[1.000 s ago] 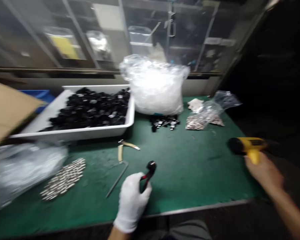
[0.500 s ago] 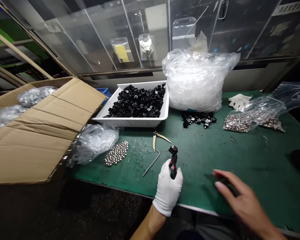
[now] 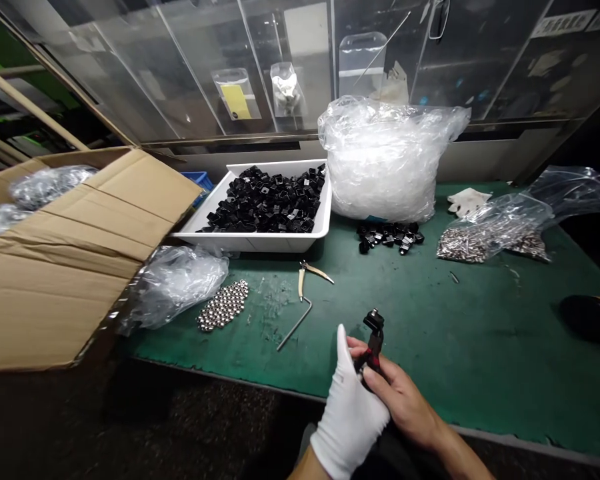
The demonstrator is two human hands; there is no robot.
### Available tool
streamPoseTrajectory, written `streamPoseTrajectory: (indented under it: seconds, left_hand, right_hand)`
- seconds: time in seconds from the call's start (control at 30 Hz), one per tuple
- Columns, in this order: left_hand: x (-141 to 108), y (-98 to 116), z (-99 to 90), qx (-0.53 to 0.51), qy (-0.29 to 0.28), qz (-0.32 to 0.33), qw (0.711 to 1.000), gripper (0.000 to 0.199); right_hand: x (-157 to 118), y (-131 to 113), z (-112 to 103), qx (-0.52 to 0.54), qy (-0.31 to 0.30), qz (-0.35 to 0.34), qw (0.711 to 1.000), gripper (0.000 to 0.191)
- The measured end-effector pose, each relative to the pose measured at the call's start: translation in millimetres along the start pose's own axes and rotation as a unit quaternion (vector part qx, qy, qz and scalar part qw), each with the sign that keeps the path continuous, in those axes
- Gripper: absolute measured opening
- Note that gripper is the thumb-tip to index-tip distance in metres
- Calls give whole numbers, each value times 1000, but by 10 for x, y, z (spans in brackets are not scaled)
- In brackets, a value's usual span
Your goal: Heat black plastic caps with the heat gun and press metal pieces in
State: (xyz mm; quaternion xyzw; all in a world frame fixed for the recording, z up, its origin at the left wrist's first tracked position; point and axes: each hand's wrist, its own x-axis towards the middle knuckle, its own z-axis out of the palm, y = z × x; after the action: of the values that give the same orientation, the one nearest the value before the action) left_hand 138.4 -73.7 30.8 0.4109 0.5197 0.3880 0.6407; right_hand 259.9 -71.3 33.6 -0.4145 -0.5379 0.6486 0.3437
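Note:
My right hand [image 3: 407,403], bare, is closed around a black-and-red hand tool [image 3: 375,347] near the front edge of the bench. At the tool's upper end sits a small black square part [image 3: 374,320] with a metal stud on top. My left hand [image 3: 353,413], in a white glove, lies against the lower end of the tool and touches my right hand. One gloved finger stretches upward, apart from the tool; the other gloved fingers are partly hidden. To the left lie nippers with pale handles [image 3: 301,283] and a bent hex key [image 3: 295,325].
A white tray [image 3: 250,241] of black parts stands at the back, beside a large plastic bag [image 3: 380,160]. Loose black parts [image 3: 390,237] lie before it. Shiny metal pieces [image 3: 223,307] are at left, near a cardboard box [image 3: 80,267]; bagged screws [image 3: 463,245] are at right.
My right hand has come in from the right and taken hold of the tool. My left hand has loosened and turned, one finger now raised. The tool has shifted right and nearer.

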Motion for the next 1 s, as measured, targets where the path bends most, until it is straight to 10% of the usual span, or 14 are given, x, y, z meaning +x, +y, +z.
streamPoseTrajectory:
  seconds: [0.2, 0.3, 0.43, 0.5, 0.6, 0.83, 1.0]
  left_hand:
    - [-261, 210, -69, 123, -76, 34, 989, 96]
    - [-256, 396, -344, 281, -25, 96, 955, 53]
    - [24, 553, -832, 602, 171, 119, 771, 33]
    - [198, 582, -1013, 710, 180, 46, 680, 33]
    - [395, 602, -1136, 764, 132, -27, 631, 30]
    - [436, 562, -1135, 744, 120, -13, 657, 33]
    - [185, 585, -907, 530, 110, 73, 837, 21]
  right_hand:
    - [-78, 14, -129, 8, 39, 57, 998, 47]
    - [-125, 101, -242, 14, 79, 57, 995, 44]
    - [-204, 173, -365, -51, 115, 61, 990, 41]
    - [-246, 134, -402, -105, 112, 64, 986, 43]
    - [-289, 23, -427, -157, 96, 22, 983, 42]
    - [-348, -74, -479, -222, 103, -67, 967, 35]
    - [-434, -50, -564, -254, 102, -59, 960, 31]
